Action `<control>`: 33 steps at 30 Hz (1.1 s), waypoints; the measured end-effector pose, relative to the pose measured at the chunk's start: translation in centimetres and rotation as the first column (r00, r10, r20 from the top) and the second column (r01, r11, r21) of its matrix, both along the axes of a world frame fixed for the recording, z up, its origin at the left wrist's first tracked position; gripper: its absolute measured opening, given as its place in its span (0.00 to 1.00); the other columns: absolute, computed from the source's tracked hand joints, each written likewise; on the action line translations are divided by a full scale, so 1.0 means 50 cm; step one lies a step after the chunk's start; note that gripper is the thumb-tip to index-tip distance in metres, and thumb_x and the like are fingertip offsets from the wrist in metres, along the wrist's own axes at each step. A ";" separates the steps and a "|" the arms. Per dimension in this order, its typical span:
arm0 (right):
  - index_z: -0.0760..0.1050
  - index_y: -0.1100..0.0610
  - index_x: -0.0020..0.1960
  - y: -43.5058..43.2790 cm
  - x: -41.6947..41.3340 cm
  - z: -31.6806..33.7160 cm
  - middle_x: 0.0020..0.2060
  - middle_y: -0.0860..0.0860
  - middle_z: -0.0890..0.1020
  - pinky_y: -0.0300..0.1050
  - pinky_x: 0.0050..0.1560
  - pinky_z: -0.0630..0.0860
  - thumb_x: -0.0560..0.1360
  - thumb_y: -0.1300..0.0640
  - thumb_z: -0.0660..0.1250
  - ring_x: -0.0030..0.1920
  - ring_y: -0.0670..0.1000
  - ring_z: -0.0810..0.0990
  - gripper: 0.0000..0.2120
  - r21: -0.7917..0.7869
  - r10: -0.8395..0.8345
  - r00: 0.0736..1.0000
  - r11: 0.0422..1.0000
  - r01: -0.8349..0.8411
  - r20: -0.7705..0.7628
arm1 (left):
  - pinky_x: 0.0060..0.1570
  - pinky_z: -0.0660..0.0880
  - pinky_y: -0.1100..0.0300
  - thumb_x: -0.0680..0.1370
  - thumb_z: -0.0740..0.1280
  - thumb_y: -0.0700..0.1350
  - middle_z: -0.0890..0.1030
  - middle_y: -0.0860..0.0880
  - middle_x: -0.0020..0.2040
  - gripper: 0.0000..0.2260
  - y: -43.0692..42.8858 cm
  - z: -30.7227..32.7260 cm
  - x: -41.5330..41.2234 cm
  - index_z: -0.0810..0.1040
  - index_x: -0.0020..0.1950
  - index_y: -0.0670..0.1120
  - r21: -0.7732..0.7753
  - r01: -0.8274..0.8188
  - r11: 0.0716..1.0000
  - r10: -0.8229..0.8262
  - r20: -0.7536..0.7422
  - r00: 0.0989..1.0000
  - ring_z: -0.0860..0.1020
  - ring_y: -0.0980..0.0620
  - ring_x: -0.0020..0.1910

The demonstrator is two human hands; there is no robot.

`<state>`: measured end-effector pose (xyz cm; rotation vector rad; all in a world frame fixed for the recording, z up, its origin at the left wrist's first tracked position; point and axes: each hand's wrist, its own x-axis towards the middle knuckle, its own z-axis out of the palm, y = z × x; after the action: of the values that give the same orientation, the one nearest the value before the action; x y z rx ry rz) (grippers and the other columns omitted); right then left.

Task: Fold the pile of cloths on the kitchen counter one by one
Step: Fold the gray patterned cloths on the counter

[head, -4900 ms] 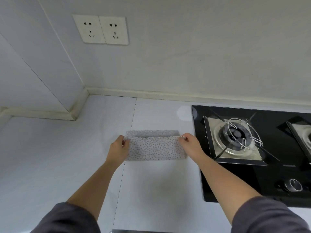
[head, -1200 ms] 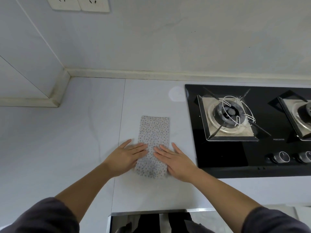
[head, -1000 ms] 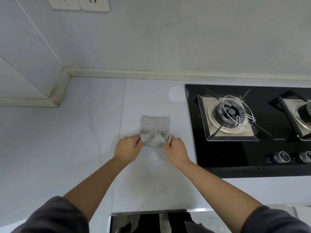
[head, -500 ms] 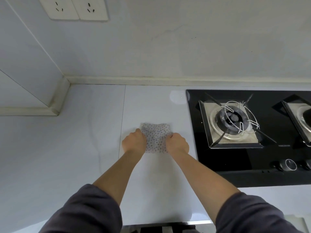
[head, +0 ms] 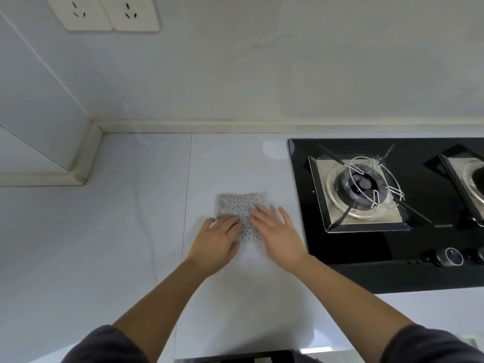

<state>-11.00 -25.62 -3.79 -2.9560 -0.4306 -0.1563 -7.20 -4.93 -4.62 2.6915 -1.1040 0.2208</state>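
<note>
While the small grey dotted cloth (head: 239,208), folded into a soft square, lies on the smooth pale stone counter (head: 104,244) beside the glossy black glass hob (head: 366,247), the left hand (head: 218,241) and right hand (head: 277,231) press it with flat, straight fingers.

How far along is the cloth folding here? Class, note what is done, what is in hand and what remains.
Done: the dotted cloth lies on the counter as a small folded square. In hand: left hand and right hand press flat on it, apparently smoothing. Left: setting it aside; no other cloths are in view, so the remainder cannot be told.
</note>
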 end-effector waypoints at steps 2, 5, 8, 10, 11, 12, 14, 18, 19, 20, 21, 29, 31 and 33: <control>0.75 0.58 0.67 -0.004 -0.015 -0.017 0.68 0.53 0.74 0.62 0.66 0.56 0.57 0.65 0.74 0.69 0.54 0.72 0.37 -0.146 0.077 0.991 0.985 -0.093 -0.107 | 0.58 0.75 0.47 0.69 0.71 0.45 0.79 0.47 0.63 0.20 0.002 -0.013 -0.005 0.80 0.61 0.44 0.079 -0.009 0.997 0.010 -0.021 1.000 0.78 0.49 0.62; 0.76 0.57 0.66 0.010 -0.012 -0.013 0.67 0.52 0.76 0.70 0.70 0.57 0.52 0.64 0.77 0.68 0.54 0.73 0.41 -0.168 0.012 0.986 0.985 -0.040 -0.167 | 0.54 0.77 0.49 0.59 0.77 0.35 0.83 0.45 0.55 0.23 -0.016 -0.005 0.009 0.83 0.53 0.43 0.105 -0.038 0.994 0.036 0.019 0.999 0.82 0.49 0.54; 0.78 0.54 0.63 0.015 0.002 0.001 0.62 0.50 0.80 0.68 0.67 0.55 0.56 0.68 0.75 0.66 0.54 0.76 0.35 -0.007 -0.050 0.986 0.999 0.049 -0.160 | 0.50 0.71 0.53 0.58 0.75 0.32 0.84 0.48 0.40 0.16 -0.032 0.020 0.033 0.82 0.43 0.44 0.039 -0.091 0.995 0.089 0.045 0.995 0.82 0.49 0.36; 0.79 0.54 0.57 0.011 0.010 0.019 0.56 0.48 0.81 0.69 0.72 0.52 0.64 0.67 0.70 0.63 0.52 0.76 0.22 0.181 -0.118 0.977 0.972 0.150 -0.179 | 0.47 0.70 0.55 0.66 0.69 0.37 0.81 0.48 0.33 0.08 -0.034 0.041 0.041 0.81 0.43 0.45 -0.045 -0.151 0.988 0.146 -0.092 0.985 0.77 0.48 0.28; 0.79 0.54 0.54 0.007 0.016 0.026 0.54 0.47 0.81 0.67 0.73 0.52 0.68 0.65 0.68 0.61 0.50 0.76 0.16 0.271 -0.160 0.967 0.939 0.210 -0.196 | 0.45 0.71 0.56 0.70 0.64 0.40 0.81 0.48 0.32 0.08 -0.034 0.055 0.043 0.82 0.45 0.45 -0.119 -0.197 0.973 0.171 -0.201 0.965 0.76 0.47 0.27; 0.78 0.55 0.52 0.004 0.018 0.041 0.52 0.47 0.80 0.64 0.74 0.52 0.70 0.62 0.66 0.59 0.49 0.75 0.11 0.361 -0.199 0.951 0.890 0.277 -0.238 | 0.41 0.72 0.58 0.73 0.60 0.42 0.81 0.48 0.32 0.10 -0.032 0.076 0.042 0.81 0.47 0.46 -0.175 -0.242 0.954 0.175 -0.331 0.927 0.76 0.46 0.27; 0.78 0.57 0.50 -0.004 0.021 0.072 0.48 0.49 0.81 0.57 0.71 0.57 0.72 0.57 0.65 0.53 0.49 0.76 0.08 0.524 -0.255 0.915 0.757 0.391 -0.314 | 0.36 0.70 0.61 0.77 0.61 0.44 0.80 0.52 0.36 0.08 -0.031 0.116 0.042 0.78 0.52 0.52 -0.200 -0.323 0.925 0.141 -0.608 0.781 0.77 0.51 0.32; 0.73 0.61 0.41 -0.045 0.007 0.144 0.35 0.56 0.76 0.47 0.46 0.69 0.75 0.61 0.66 0.37 0.48 0.71 0.05 0.721 -0.272 0.879 0.504 0.476 -0.390 | 0.39 0.72 0.63 0.76 0.71 0.47 0.81 0.55 0.42 0.05 -0.057 0.163 0.036 0.78 0.50 0.52 -0.283 -0.389 0.877 0.020 -0.787 0.617 0.77 0.57 0.38; 0.73 0.61 0.41 -0.062 0.000 0.157 0.33 0.54 0.74 0.45 0.41 0.68 0.76 0.61 0.66 0.35 0.46 0.69 0.06 0.747 -0.270 0.869 0.444 0.494 -0.414 | 0.38 0.71 0.63 0.76 0.71 0.47 0.82 0.55 0.41 0.03 -0.072 0.176 0.033 0.80 0.47 0.50 -0.323 -0.440 0.838 0.008 -0.799 0.602 0.77 0.57 0.37; 0.72 0.61 0.40 -0.076 -0.005 0.169 0.32 0.52 0.71 0.43 0.39 0.66 0.76 0.62 0.65 0.34 0.46 0.68 0.07 0.763 -0.271 0.857 0.392 0.514 -0.438 | 0.38 0.71 0.64 0.76 0.70 0.46 0.83 0.54 0.40 0.02 -0.086 0.186 0.030 0.81 0.46 0.48 -0.355 -0.498 0.791 -0.005 -0.818 0.575 0.76 0.58 0.37; 0.72 0.62 0.40 -0.101 -0.017 0.180 0.33 0.51 0.70 0.42 0.38 0.65 0.77 0.62 0.64 0.35 0.45 0.68 0.08 0.779 -0.277 0.845 0.334 0.530 -0.457 | 0.38 0.72 0.65 0.77 0.69 0.45 0.82 0.53 0.40 0.04 -0.113 0.200 0.024 0.82 0.45 0.46 -0.374 -0.553 0.744 -0.019 -0.839 0.543 0.76 0.58 0.37; 0.72 0.55 0.40 -0.308 -0.138 0.234 0.35 0.46 0.76 0.35 0.39 0.71 0.81 0.52 0.60 0.35 0.40 0.75 0.13 0.832 -0.328 0.797 0.054 0.551 -0.507 | 0.43 0.78 0.60 0.77 0.69 0.46 0.84 0.50 0.45 0.04 -0.394 0.280 -0.080 0.82 0.46 0.47 -0.383 -0.675 0.631 -0.188 -0.919 0.346 0.82 0.54 0.45; 0.69 0.54 0.38 -0.387 -0.183 0.245 0.33 0.46 0.74 0.31 0.36 0.69 0.82 0.55 0.59 0.32 0.36 0.72 0.14 0.847 -0.412 0.800 0.114 0.519 -0.436 | 0.39 0.77 0.63 0.76 0.70 0.44 0.84 0.51 0.43 0.02 -0.482 0.293 -0.121 0.82 0.45 0.47 -0.395 -0.690 0.606 -0.234 -0.918 0.320 0.83 0.56 0.42; 0.67 0.54 0.37 -0.466 -0.233 0.256 0.33 0.46 0.72 0.32 0.35 0.67 0.82 0.55 0.59 0.31 0.37 0.70 0.15 0.842 -0.474 0.786 0.154 0.517 -0.396 | 0.39 0.78 0.62 0.76 0.71 0.44 0.84 0.50 0.44 0.03 -0.567 0.300 -0.162 0.82 0.47 0.45 -0.377 -0.726 0.575 -0.251 -0.926 0.283 0.83 0.55 0.42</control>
<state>-22.63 -48.91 9.02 -1.7493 0.5646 -0.2932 -15.28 -33.28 10.39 1.5397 0.0037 -0.6636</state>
